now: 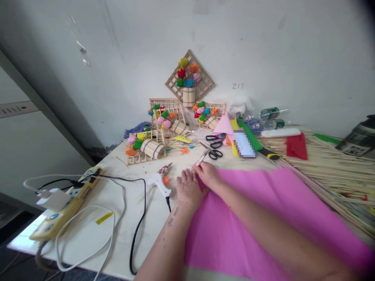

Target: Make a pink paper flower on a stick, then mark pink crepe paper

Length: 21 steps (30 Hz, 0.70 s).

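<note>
A large pink crepe paper sheet (263, 210) lies spread over the table in front of me. My left hand (187, 189) rests flat on its far left corner, fingers apart. My right hand (208, 173) pinches that same corner together with a thin pale stick (202, 158) that points away toward the scissors. A white hot glue gun (159, 179) lies just left of my left hand, its black cord (140, 218) running toward the table's near edge.
Black scissors (213, 146) lie beyond my hands. Stick-and-paper-flower crafts (146, 148) stand at the back against the wall. A heap of thin bamboo sticks (331, 164) covers the right side. A yellow power strip (67, 203) with white cables sits at left.
</note>
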Each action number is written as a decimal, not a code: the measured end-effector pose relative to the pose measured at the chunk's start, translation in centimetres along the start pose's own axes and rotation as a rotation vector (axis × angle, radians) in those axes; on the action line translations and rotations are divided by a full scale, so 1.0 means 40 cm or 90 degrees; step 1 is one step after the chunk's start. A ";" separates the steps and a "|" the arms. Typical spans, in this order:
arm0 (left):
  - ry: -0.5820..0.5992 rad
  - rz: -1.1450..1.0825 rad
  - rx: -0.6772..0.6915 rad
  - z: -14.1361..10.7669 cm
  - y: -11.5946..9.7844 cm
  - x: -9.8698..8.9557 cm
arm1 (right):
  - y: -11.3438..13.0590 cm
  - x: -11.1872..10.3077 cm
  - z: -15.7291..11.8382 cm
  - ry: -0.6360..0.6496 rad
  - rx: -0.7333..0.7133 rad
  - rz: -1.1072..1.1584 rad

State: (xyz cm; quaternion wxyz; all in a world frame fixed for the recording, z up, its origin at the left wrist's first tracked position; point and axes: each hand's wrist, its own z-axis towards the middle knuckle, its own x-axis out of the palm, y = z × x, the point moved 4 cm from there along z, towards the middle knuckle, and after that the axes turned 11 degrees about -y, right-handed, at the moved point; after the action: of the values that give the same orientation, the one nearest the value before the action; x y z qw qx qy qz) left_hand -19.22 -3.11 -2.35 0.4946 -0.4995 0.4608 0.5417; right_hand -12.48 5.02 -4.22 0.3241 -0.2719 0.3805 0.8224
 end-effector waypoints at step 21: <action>-0.004 -0.005 0.002 0.003 0.001 0.006 | 0.005 0.002 0.003 0.019 -0.002 -0.014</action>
State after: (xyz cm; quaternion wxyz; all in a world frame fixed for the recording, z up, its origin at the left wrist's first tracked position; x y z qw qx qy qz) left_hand -19.27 -2.98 -2.59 0.4992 -0.4988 0.4582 0.5404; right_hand -12.72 5.05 -4.13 0.3270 -0.2891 0.3809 0.8151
